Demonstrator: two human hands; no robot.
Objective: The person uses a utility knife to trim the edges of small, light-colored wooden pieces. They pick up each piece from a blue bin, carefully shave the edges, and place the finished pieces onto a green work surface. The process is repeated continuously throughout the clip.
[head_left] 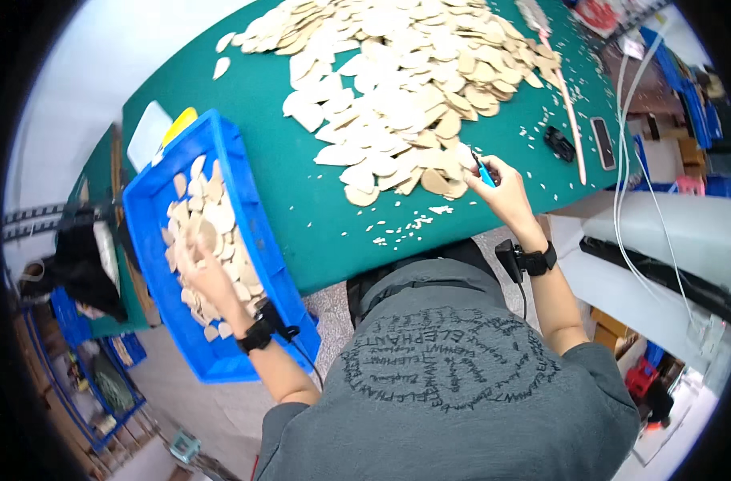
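Note:
My left hand [206,271] reaches into a blue plastic bin [253,200] and is over the flat, beige rounded pieces [219,215] inside it. Motion blurs its fingers, so I cannot tell whether one of the pieces is between them. My right hand [506,192] is closed around small blue-handled snips [485,174], whose dark tip points toward the pile. It is at the near right edge of a large heap of similar beige pieces [413,88] spread over the green table [261,104].
Small pale scraps [397,232] lie along the table's near side. To the right are a black object [558,144], a phone [603,143] and a long pinkish stick [572,112]. White cables [622,176] hang past the right edge. A yellow item [179,125] stands behind the bin.

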